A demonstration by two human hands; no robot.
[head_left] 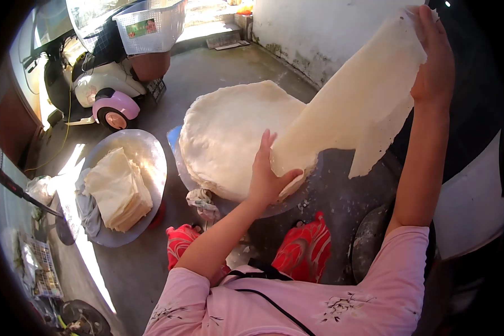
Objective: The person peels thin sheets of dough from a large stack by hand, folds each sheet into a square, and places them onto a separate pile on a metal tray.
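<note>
1) While the right hand [434,61] grips the thin sheet [358,101] by its upper end, the sheet slopes down to the round stack [235,126]; the left hand [269,173], open with fingers spread, lies at the stack's near right edge
2) A tear looks possible where the ragged flap [372,154] hangs from the sheet's lower edge, since a sharp pull would strain that notch
3) If the sheet clings to the stack, uneven lifting could drag upper layers askew
4) The flap hangs beyond the stack, so sagging might dirty it on the floor [235,70]
5) Open floor separates the stack from the metal tray [154,154] with its folded pile [117,190]; the white wall [302,45] behind limits reach
</note>
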